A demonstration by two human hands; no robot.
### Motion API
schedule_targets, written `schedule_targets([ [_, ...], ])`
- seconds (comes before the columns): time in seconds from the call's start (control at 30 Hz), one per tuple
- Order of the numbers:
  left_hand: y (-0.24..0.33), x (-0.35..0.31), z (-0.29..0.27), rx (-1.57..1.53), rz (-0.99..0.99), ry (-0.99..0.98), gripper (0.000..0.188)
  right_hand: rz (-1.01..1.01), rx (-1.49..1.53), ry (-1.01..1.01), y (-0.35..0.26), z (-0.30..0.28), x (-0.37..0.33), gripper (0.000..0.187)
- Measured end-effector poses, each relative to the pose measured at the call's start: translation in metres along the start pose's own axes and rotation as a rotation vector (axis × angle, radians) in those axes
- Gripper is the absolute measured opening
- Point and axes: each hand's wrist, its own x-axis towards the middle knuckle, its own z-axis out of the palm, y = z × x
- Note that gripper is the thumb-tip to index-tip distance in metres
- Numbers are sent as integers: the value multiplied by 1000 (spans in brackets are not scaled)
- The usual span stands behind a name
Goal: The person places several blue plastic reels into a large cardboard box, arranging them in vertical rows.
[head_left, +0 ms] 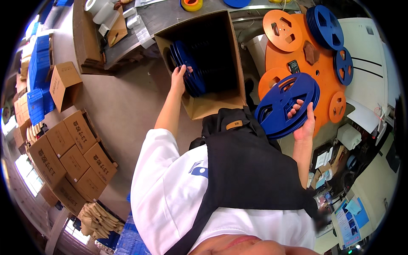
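Note:
An open cardboard box (pixel 212 109) stands in front of me, with several blue plastic reels (pixel 194 80) on edge along its left side. My left hand (pixel 179 79) reaches over the box's left wall, its fingers closed on the rims of these reels. On the right, a stack of large blue reels (pixel 272 111) with cut-out windows is held tilted by my right hand (pixel 303 123). Its fingers pass through a window and the thumb lies on the outer edge. The inside of the box is dark, so its far right part cannot be made out.
An orange round tabletop (pixel 312 80) at the right bears orange reels (pixel 282 30), blue reels (pixel 325 27) and a small black device (pixel 293 66). A grey workbench (pixel 170 17) with a tape roll (pixel 191 4) is behind the box. Stacked cartons (pixel 76 161) stand at left.

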Motion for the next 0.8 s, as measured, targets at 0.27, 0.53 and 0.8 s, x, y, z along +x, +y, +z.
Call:
schedule_targets([
  [0.27,11,35,-3,96,-93,-100,17,-26,17,73,0,-10,0,41],
  [0.53,20,44,11,92,-82,-157,22,-35,12,125,-2,-10,1,41],
  [0.8,-4,62,-4,114,-151,-110,30,-20,6,96,-2,-5,4,41],
])
